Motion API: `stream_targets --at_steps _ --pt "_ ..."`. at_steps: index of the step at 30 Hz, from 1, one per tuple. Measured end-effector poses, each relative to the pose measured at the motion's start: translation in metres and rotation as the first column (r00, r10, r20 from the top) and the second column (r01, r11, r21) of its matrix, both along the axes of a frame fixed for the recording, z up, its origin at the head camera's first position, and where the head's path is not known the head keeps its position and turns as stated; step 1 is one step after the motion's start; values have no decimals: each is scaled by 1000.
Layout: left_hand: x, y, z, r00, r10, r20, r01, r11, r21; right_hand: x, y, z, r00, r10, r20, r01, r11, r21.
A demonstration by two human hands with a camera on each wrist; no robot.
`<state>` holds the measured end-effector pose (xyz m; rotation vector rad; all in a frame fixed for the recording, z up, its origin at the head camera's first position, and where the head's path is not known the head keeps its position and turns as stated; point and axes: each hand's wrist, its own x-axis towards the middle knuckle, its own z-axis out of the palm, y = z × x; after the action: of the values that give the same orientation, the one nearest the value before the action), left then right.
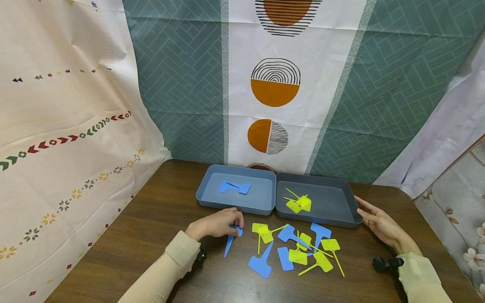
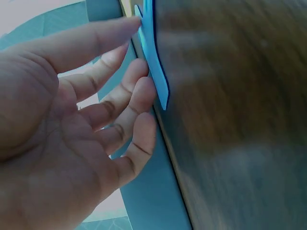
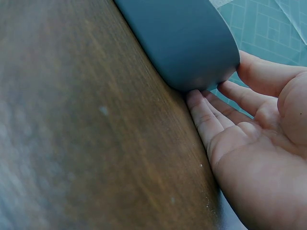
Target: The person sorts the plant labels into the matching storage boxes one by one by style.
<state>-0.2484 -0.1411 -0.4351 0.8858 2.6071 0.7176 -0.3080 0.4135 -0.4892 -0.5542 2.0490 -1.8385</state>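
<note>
My left hand (image 1: 220, 222) pinches a blue T-shaped plant label (image 1: 229, 245) between thumb and fingers, in front of the blue-grey tray. The left wrist view has this label (image 2: 156, 62) at the thumb tip, with the other fingers loosely bent beside it. With fairly straight fingers, my right hand (image 1: 380, 225) touches the right end of the dark grey tray (image 1: 341, 206); its thumb and fingertips meet the tray's corner (image 3: 201, 52) in the right wrist view. Between the hands lie several loose blue labels (image 1: 259, 266) and yellow labels (image 1: 323, 261), some overlapping.
Inside the blue-grey tray (image 1: 261, 202) are blue labels (image 1: 244, 188), and yellow labels (image 1: 293, 206) lie in the dark grey one. The trays stand side by side at the back of the wooden table (image 1: 159, 202), before a patterned curtain (image 1: 182, 126).
</note>
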Motion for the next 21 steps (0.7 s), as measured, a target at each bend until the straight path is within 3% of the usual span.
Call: stream_targets --at_steps 5,11,16,21 --pt "1 -3 4 999 30 14 -30 1000 2 0 0 0 1000 7 -6 -7 1000 -1" --pt "3 -10 13 997 63 49 -59 994 -89 0 0 0 1000 9 -6 -9 1000 -14" --pt "5 -8 13 999 50 15 -47 982 -182 0 0 0 1000 7 -9 -7 1000 -14" --pt "5 -5 10 999 48 -11 -49 980 -194 0 0 0 1000 15 -17 -16 999 -37"
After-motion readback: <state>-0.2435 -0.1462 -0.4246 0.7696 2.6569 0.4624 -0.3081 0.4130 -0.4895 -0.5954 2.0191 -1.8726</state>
